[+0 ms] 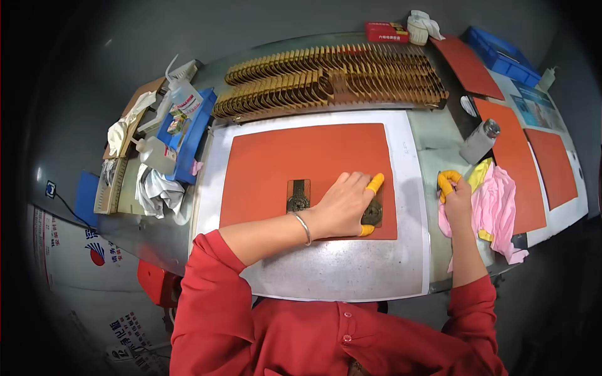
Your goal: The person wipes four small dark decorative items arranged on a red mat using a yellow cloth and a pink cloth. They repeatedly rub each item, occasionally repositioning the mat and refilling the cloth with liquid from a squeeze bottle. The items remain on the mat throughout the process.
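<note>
My left hand (343, 203) reaches over an orange-red mat (301, 147). Yellow covers sit on its thumb and index finger, which lie at opposite edges of a small dark rectangular plate with a round pattern (374, 214), gripping it against the mat. The palm partly hides that plate. A similar plate (298, 193) lies to the left, its lower part behind my wrist. My right hand (459, 197), also with yellow finger covers, is closed beside a pink cloth (494, 203). Its fingers are curled together; a small dark bit shows at them, too little to name.
A long rack of gold-coloured plates (332, 81) stands along the back. On the left, a blue tray (196, 141) holds bottles near a white cloth (158, 191). At right are a grey bottle (480, 141), more orange sheets (511, 166) and a blue bin (501, 56).
</note>
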### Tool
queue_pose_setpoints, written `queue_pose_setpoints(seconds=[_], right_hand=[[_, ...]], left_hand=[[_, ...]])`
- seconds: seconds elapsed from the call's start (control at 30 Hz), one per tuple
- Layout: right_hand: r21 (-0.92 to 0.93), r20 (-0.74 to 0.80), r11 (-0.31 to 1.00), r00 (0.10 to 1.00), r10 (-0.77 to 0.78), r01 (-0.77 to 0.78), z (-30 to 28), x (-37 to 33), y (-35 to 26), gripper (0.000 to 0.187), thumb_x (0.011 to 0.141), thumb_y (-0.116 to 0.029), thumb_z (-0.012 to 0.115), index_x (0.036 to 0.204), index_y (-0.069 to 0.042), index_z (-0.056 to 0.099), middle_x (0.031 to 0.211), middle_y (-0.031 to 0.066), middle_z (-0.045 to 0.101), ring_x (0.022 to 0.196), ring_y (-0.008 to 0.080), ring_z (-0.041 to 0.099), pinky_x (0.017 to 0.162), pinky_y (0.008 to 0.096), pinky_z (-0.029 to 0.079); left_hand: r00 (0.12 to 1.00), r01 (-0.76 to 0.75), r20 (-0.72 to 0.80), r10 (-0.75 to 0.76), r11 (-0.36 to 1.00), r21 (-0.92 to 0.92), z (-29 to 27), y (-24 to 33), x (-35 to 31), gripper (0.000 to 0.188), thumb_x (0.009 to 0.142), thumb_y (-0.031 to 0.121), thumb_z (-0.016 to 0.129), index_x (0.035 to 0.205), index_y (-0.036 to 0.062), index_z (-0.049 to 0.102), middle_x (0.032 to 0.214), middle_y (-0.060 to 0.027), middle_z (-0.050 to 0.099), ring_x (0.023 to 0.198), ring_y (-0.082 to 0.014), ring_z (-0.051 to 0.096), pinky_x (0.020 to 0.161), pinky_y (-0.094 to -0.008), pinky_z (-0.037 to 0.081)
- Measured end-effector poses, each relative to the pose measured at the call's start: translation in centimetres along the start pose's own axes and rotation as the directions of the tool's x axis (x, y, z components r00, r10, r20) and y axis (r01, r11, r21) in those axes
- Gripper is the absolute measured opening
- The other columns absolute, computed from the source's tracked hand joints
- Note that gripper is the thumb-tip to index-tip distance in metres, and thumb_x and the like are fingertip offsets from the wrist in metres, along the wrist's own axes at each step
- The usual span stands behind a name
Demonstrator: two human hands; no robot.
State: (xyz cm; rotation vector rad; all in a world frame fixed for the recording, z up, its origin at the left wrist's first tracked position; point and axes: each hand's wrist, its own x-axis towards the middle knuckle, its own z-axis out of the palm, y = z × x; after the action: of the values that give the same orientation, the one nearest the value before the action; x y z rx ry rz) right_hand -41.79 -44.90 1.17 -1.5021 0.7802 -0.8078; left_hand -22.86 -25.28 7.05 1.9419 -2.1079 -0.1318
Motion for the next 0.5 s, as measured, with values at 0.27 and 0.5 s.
queue_pose_setpoints(seconds=[0.27, 0.5], right_hand=[[-0.004, 0.037, 1.0, 0.999, 0.008, -0.008, 0.3, 0.1, 0.0, 0.01, 0.084, -0.011, 0.063, 0.087, -0.002, 0.062, 0.065, -0.001, 0.054, 0.053, 0.0056, 0.046, 0.048, 0.0207, 0.035], [0.004, 0.065, 1.0, 0.998, -0.002, 0.002, -0.4, 0.2, 0.5, 0.01, 0.084, -0.011, 0.063, 0.087, -0.002, 0.062, 0.068, -0.0005, 0.055, 0.053, 0.006, 0.047, 0.049, 0.0207, 0.037]], left_hand=[[0.978, 0.178, -0.164, -0.13, 0.927, 0.329, -10.2, -10.9, 5.4, 0.085, 0.067, 0.037, 0.063, 0.131, -0.0081, 0.03, 0.089, -0.0188, 0.055, 0.088, -0.0313, 0.053, 0.086, -0.0399, 0.037], [0.959, 0.222, 0.067, -0.275, 0.879, 0.423, -11.7, -16.7, 13.0, 0.095, 0.068, 0.051, 0.067, 0.134, -0.0056, 0.03, 0.106, -0.021, 0.054, 0.105, -0.0315, 0.049, 0.097, -0.0404, 0.029]])
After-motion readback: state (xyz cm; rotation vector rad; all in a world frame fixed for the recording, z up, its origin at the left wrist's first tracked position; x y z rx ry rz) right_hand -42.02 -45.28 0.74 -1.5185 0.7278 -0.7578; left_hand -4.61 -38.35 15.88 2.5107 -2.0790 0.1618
